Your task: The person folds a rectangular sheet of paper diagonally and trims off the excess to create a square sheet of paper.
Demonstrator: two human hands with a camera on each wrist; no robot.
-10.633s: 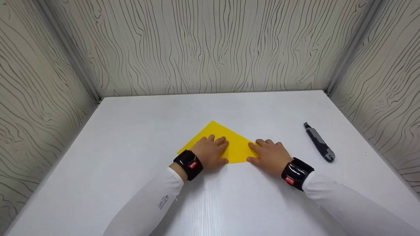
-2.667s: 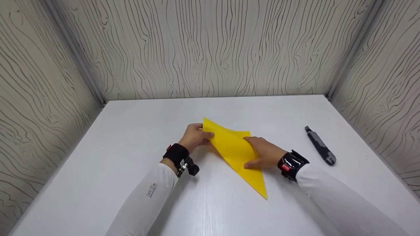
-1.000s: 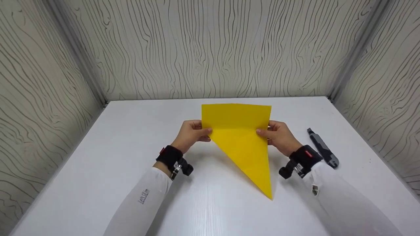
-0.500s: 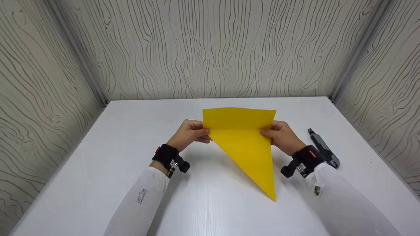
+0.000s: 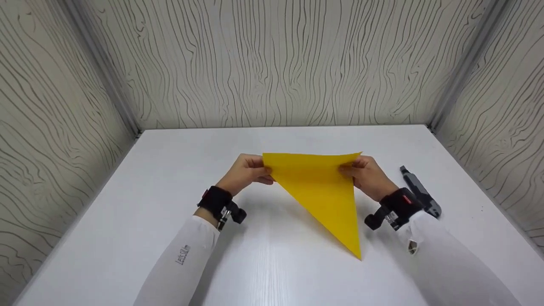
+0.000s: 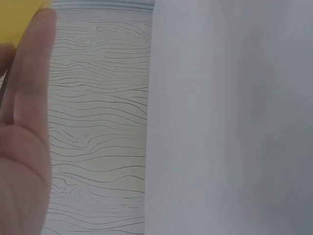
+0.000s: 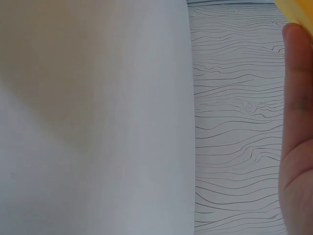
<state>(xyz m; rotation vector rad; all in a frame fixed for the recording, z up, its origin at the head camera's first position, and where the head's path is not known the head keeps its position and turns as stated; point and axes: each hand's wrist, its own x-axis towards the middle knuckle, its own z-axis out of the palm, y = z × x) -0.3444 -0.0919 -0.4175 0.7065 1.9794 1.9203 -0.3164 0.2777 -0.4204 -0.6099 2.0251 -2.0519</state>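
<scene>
Wood-patterned walls [image 5: 272, 63] border the white table [image 5: 263, 267] beneath the yellow paper [image 5: 321, 191].

The sheet [image 5: 318, 191] is showing yellow, the worktop [image 5: 191, 146] white, the cutter [image 5: 416, 186] black-and-grey; dark wavy lines are patterning pale walls [image 5: 276, 63].

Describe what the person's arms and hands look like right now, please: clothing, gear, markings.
The left hand and right hand are bare. The left sleeve is white with dark lettering; the right sleeve is also white. Each wrist has a black band with a red tag, and a small black knob-like part on a silvery fitting.
</scene>
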